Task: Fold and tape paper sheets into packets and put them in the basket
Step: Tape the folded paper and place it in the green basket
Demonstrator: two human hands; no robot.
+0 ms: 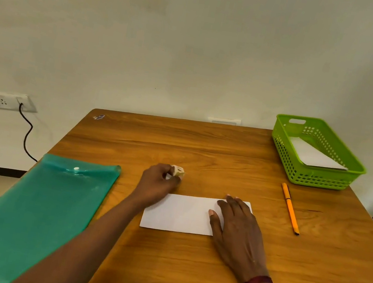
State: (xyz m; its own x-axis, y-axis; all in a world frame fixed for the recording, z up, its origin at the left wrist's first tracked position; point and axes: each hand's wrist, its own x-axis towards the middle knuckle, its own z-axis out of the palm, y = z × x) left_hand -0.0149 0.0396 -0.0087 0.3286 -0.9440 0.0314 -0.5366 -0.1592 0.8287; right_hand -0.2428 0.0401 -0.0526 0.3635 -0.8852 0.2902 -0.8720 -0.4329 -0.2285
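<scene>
1. Head view: a white folded sheet point(180, 214) lies flat on the wooden table point(204, 149), near the front edge, its long side running left to right.
2. The right hand point(236, 227) rests on the sheet's right end, fingers straight and spread, palm down.
3. The left hand point(157, 182) is at the sheet's far-left corner, fingers curled round a small roll of tape point(178, 171).
4. The green basket point(318, 180) stands at the far-right corner of the table, well apart from the sheet, with a white packet point(315, 155) lying inside.
5. An orange pen point(290, 208) lies between basket and sheet.
6. A teal folder point(45, 203) overhangs the left edge.
7. A wall socket point(0, 101) with a black cable point(25, 135) is on the left.
</scene>
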